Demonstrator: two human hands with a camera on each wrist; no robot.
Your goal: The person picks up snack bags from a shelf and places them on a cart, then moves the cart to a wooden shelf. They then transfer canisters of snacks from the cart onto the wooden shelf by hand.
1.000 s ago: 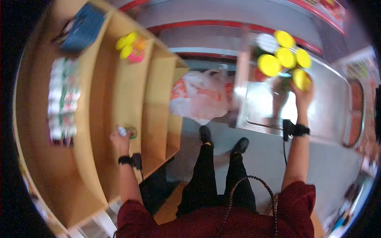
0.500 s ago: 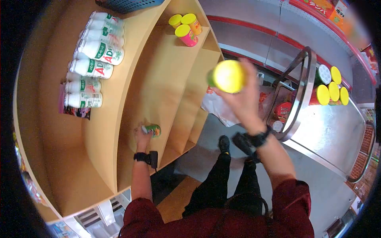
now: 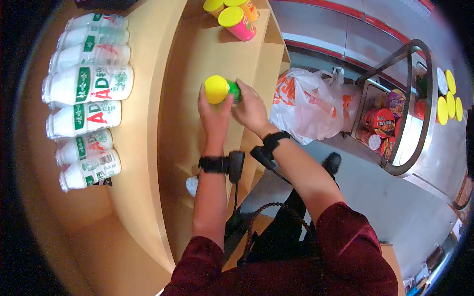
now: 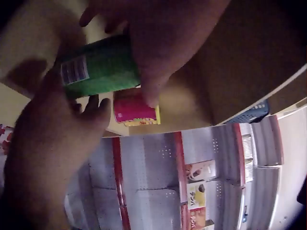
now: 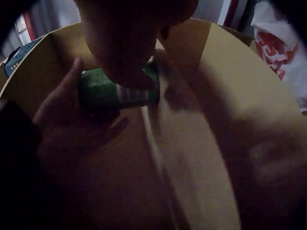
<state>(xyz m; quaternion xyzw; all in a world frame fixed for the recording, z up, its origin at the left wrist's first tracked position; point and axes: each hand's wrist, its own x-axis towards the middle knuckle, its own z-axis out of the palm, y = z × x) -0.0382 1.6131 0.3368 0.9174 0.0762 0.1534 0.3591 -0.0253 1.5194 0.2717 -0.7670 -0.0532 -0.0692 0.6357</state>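
Observation:
A short green chip canister (image 3: 233, 92) with a yellow lid (image 3: 216, 89) lies sideways over the wooden shelf, held between both hands. My left hand (image 3: 216, 116) grips the lid end, thumb and fingers on either side. My right hand (image 3: 253, 109) holds the other end, fingers curled at the base. The left wrist view shows a barcode on the green canister (image 4: 100, 67); the right wrist view has the canister (image 5: 120, 91) between both hands. A second canister (image 3: 192, 186) lies on the shelf, its pale end showing, partly hidden by my left forearm.
Pink and orange canisters with yellow lids (image 3: 237, 22) stand at the shelf's far end. White bottles (image 3: 98, 84) line the upper shelf on the left. A plastic bag (image 3: 316, 103) and a metal cart (image 3: 419, 163) with cup noodles (image 3: 383, 123) and more canisters are to the right.
My right hand has brought the yellow-lidded canister from the cart across to the shelf. My left hand has let go of the other canister and taken hold of this one.

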